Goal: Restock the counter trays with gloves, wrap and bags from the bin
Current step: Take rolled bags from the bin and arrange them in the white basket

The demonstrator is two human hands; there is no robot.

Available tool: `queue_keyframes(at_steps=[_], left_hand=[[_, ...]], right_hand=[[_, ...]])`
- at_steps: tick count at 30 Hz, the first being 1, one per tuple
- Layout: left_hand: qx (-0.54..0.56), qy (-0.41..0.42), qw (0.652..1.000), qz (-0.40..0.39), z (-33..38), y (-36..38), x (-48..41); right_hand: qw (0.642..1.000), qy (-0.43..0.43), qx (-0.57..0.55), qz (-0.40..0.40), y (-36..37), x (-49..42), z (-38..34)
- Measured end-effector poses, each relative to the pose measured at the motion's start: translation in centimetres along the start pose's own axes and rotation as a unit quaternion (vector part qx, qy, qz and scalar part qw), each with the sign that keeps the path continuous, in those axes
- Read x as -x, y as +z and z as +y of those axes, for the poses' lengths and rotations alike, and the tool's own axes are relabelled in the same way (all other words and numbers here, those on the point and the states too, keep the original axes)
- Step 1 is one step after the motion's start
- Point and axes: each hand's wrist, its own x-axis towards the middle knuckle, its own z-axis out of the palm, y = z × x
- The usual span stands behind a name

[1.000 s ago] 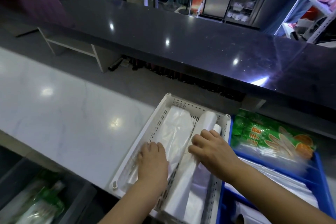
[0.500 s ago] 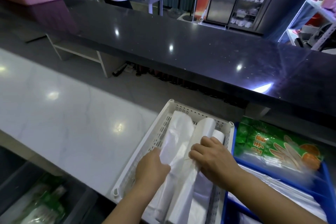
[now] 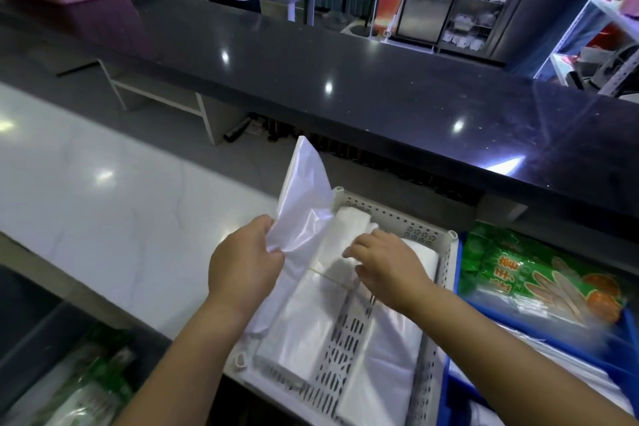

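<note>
A white perforated tray sits on the pale counter and holds stacks of white plastic bags in its two compartments. My left hand grips a loose white plastic bag and holds it up over the tray's left side. My right hand has its fingers curled on the banded bag stack in the tray's left compartment; whether it pinches the band I cannot tell. To the right stands a blue tray with green packs of gloves.
A dark raised counter ledge runs behind the trays. The white marble counter stretches to the left. Below at the lower left a dark bin holds green-and-white packs. A person stands at a cart in the background.
My left hand has lifted a loose plastic bag up out of the tray's left compartment. My right hand stayed on the stack and shifted slightly left. The camera moved closer.
</note>
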Motion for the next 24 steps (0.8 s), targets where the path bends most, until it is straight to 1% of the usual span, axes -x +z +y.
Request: queue_keyframes(at_steps=[2, 4, 6, 7, 8, 10, 11, 12, 14, 17, 18, 20, 22, 24], left_hand=[[0.055, -0.002, 0.998, -0.032, 0.6, 0.8, 0.7], [0.136, -0.018, 0.986, -0.095, 1.6, 2.4, 1.5], [0.231, -0.072, 0.956, -0.168, 2.4, 4.2, 2.5], [0.26, -0.098, 0.94, -0.199, 2.4, 5.4, 3.0], [0.255, -0.116, 0.933, -0.224, 2.3, 6.4, 3.5], [0.153, -0.115, 0.947, -0.257, 2.1, 8.1, 4.1], [0.095, -0.106, 0.956, -0.256, 1.9, 8.7, 4.5], [0.058, -0.093, 0.961, -0.253, 1.9, 9.1, 4.7], [0.012, -0.045, 0.971, -0.235, 2.2, 9.4, 4.9], [-0.129, 0.044, 0.97, -0.203, 2.2, 10.1, 5.2], [-0.156, 0.069, 0.967, -0.188, 2.2, 10.1, 5.3], [-0.161, 0.128, 0.961, -0.184, 2.2, 10.3, 5.6], [-0.163, 0.183, 0.947, -0.209, 1.7, 10.8, 6.0], [-0.184, 0.207, 0.931, -0.24, 1.2, 11.4, 6.5]], right_hand=[[0.998, 0.055, -0.02, 0.019, -0.2, 0.8, 1.4], [0.99, 0.125, -0.045, 0.057, -0.6, 1.8, 2.6], [0.978, 0.177, -0.064, 0.088, -1.0, 2.6, 3.5], [0.973, 0.198, -0.068, 0.096, -1.1, 2.9, 3.7], [0.969, 0.214, -0.07, 0.099, -1.3, 3.2, 3.9], [0.964, 0.239, -0.071, 0.096, -1.4, 3.8, 4.0], [0.961, 0.249, -0.071, 0.093, -1.5, 4.1, 4.0], [0.96, 0.255, -0.07, 0.089, -1.4, 4.4, 4.0], [0.96, 0.26, -0.065, 0.077, -1.3, 4.9, 3.9], [0.962, 0.259, -0.066, 0.059, -1.1, 5.3, 3.7], [0.963, 0.257, -0.065, 0.054, -1.1, 5.3, 3.6], [0.966, 0.247, -0.058, 0.042, -0.9, 5.0, 3.4], [0.971, 0.231, -0.052, 0.034, -0.7, 4.4, 3.1], [0.977, 0.205, -0.054, 0.036, -0.3, 3.7, 2.8]])
